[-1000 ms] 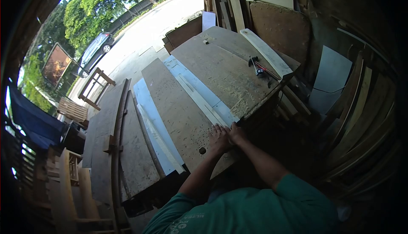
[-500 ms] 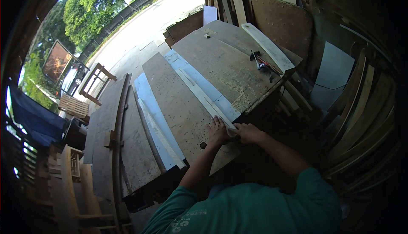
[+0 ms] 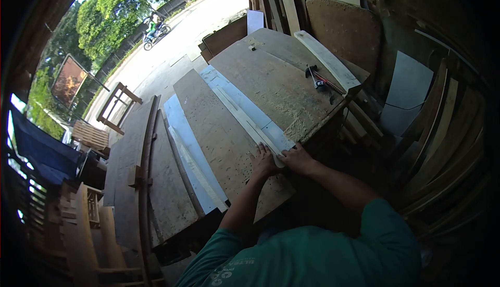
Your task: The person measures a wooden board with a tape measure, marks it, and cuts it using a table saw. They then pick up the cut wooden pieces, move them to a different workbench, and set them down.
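A long pale wooden strip (image 3: 237, 111) lies on the brown workbench (image 3: 208, 125), partly over a light blue strip (image 3: 268, 128). At its near end my left hand (image 3: 262, 160) rests on the wood with the fingers spread. My right hand (image 3: 297, 158) is closed at the right side of the same end, its fingers bent against the wood; what they grip is too small to make out. Further left, another pale strip (image 3: 195, 168) lies on a second light blue strip (image 3: 183, 123).
A hammer and other tools (image 3: 323, 80) lie at the right of the bench, near a thick pale board (image 3: 328, 60) and sawdust (image 3: 296, 125). Boards (image 3: 448, 125) stack at the right. A motorcycle with riders (image 3: 155, 30) is on the road.
Both hands have shifted slightly; my right hand is a little further left and up. The motorcycle has come further into view on the road.
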`<state>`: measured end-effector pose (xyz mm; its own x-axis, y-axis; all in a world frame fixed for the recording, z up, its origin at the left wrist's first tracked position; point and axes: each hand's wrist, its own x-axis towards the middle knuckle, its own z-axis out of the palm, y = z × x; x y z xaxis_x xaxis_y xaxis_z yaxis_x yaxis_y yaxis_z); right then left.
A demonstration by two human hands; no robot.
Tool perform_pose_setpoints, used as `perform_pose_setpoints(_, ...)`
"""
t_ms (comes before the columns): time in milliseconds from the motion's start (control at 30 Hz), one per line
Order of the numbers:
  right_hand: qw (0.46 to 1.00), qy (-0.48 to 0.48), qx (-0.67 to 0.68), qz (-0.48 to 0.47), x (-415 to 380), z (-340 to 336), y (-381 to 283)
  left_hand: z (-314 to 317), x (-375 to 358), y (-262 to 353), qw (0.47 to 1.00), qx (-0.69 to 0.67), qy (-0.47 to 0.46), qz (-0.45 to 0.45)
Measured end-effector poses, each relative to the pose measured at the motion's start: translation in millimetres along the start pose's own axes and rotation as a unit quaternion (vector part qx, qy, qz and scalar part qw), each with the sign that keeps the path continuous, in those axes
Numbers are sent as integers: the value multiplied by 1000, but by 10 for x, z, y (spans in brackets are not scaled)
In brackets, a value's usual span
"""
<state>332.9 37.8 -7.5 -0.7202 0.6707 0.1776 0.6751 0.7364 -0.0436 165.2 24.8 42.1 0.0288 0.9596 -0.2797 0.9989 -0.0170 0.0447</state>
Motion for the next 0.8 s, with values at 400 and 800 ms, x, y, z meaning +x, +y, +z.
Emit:
perform_pose_setpoints(400,999,-50,12,6,307,-49,9,-38,187,-156,1000,-19,10,-3)
perform_pose_setpoints(800,999,-47,-2,11,584,45,67,-89,407,-332,999,-31,1,-6)
